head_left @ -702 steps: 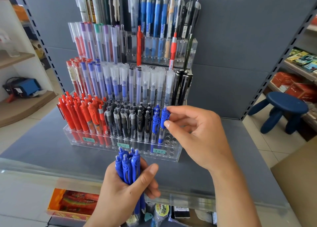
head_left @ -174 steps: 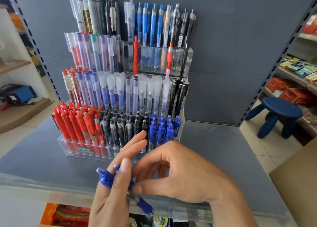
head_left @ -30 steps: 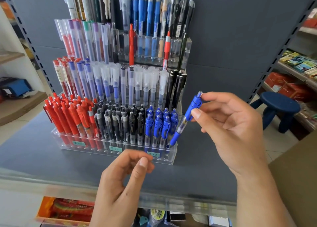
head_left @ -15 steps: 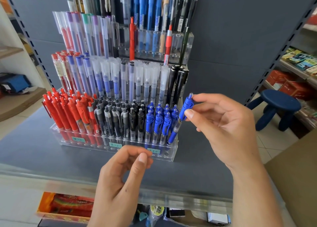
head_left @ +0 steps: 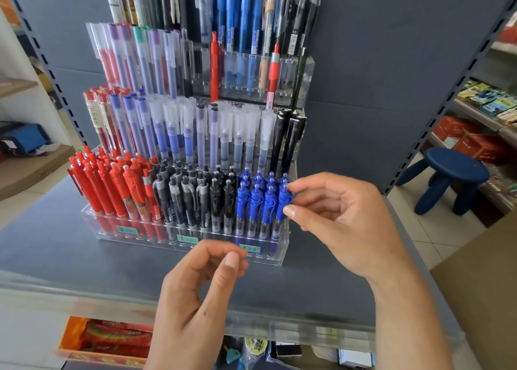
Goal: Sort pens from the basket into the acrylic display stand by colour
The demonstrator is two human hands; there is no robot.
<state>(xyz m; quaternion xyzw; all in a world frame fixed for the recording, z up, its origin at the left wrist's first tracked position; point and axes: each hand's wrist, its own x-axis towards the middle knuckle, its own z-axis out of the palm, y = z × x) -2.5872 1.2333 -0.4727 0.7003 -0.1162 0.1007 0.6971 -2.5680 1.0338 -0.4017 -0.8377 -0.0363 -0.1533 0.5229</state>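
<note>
1. Head view, acrylic display stand [head_left: 275,253]: tiered and clear, standing on a grey shelf [head_left: 56,246]. The front tier holds red click pens [head_left: 112,190] at left, black click pens [head_left: 193,199] in the middle and blue click pens [head_left: 251,201] at right.
2. Head view, right hand [head_left: 344,218]: thumb and forefinger pinch the clip end of a blue pen [head_left: 284,201]. The pen stands upright in the front-right corner slot, beside the other blues.
3. Head view, left hand [head_left: 195,294]: fingers loosely curled just in front of the stand, holding nothing.
4. Head view, basket: not identifiable. An orange packet box [head_left: 103,339] and oddments lie below the shelf edge.
5. Step in hand, as judged: seating a blue pen in the blue section.
6. Next move, as judged: let go once the pen bottoms out, then reach below the shelf for more pens, since neither hand holds a spare.
</note>
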